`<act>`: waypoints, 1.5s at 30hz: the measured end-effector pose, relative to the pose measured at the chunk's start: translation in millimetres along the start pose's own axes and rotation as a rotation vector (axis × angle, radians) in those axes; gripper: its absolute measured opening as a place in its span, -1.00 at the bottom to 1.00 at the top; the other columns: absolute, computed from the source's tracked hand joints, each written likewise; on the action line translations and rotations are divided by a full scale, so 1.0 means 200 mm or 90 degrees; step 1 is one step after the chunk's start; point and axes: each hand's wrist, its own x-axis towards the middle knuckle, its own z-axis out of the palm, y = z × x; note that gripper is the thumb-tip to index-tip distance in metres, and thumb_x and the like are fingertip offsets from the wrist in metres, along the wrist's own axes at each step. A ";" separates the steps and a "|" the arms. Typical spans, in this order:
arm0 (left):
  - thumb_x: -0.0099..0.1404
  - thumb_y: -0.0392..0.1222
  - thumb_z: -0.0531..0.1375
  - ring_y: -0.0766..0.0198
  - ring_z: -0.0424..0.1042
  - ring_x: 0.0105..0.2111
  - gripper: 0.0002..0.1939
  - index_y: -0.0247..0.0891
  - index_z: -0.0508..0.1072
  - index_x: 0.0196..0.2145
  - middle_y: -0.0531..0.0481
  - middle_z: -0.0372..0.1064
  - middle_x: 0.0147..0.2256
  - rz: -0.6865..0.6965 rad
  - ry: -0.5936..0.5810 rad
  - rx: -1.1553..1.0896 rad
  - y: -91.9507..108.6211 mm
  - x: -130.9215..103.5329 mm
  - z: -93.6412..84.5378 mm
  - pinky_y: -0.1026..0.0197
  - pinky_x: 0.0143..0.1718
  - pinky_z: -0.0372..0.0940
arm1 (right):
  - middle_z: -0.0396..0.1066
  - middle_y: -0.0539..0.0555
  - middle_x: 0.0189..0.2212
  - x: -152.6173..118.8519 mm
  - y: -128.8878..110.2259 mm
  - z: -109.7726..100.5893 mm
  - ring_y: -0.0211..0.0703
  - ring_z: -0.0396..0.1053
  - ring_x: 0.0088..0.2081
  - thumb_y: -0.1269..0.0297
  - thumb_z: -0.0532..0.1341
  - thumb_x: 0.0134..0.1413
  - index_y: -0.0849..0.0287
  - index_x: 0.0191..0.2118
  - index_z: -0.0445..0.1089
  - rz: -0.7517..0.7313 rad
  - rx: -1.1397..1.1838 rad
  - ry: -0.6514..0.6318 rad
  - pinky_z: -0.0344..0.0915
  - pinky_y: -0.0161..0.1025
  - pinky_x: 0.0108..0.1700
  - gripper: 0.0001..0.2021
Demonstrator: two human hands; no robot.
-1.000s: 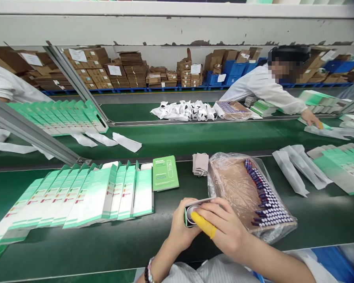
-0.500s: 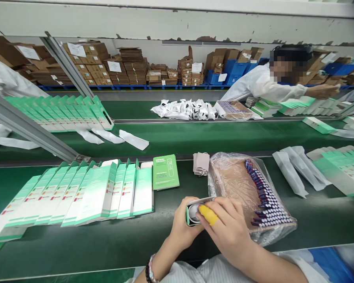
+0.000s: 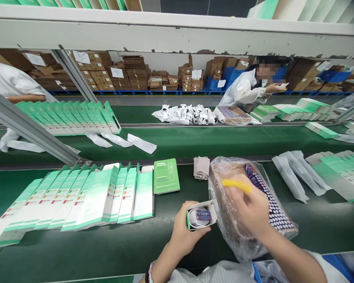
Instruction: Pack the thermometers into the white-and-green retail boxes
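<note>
My left hand (image 3: 183,230) is wrapped around a small open carton (image 3: 211,212), its open end facing up toward me. Inside the carton show blue batteries (image 3: 203,215) lying against a white object whose kind I cannot make out. Over the plastic-lined battery tray (image 3: 221,173) is my right hand (image 3: 249,204), smeared by motion, a yellow cover on one finger. Whether its fingers hold anything is not visible. Rows of upright batteries (image 3: 275,210) fill the tray's right side, partly hidden by my right hand and forearm.
Green-and-white cartons (image 3: 97,192) stand in a leaning row at left, beside green booklets (image 3: 166,176). Grey cloth pouches (image 3: 201,168) lie behind the tray. White sleeves (image 3: 295,175) and more cartons (image 3: 342,173) are at right. A co-worker (image 3: 244,88) stands across the line.
My right hand has left the carton's opening and moved right, over the battery tray. Batteries now show inside the carton. The co-worker across has drawn their arms in.
</note>
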 end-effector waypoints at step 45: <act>0.17 -0.17 0.40 0.09 0.51 -0.14 -0.90 -0.16 0.56 -0.36 -0.06 0.57 -0.29 0.178 0.105 -0.023 0.18 0.01 -0.20 0.05 -0.11 0.44 | 0.48 0.13 -0.08 -0.15 -0.03 0.27 -0.06 0.41 -0.12 0.36 0.23 0.25 0.05 0.00 0.43 -0.107 0.259 -0.195 0.43 -0.05 -0.12 -0.78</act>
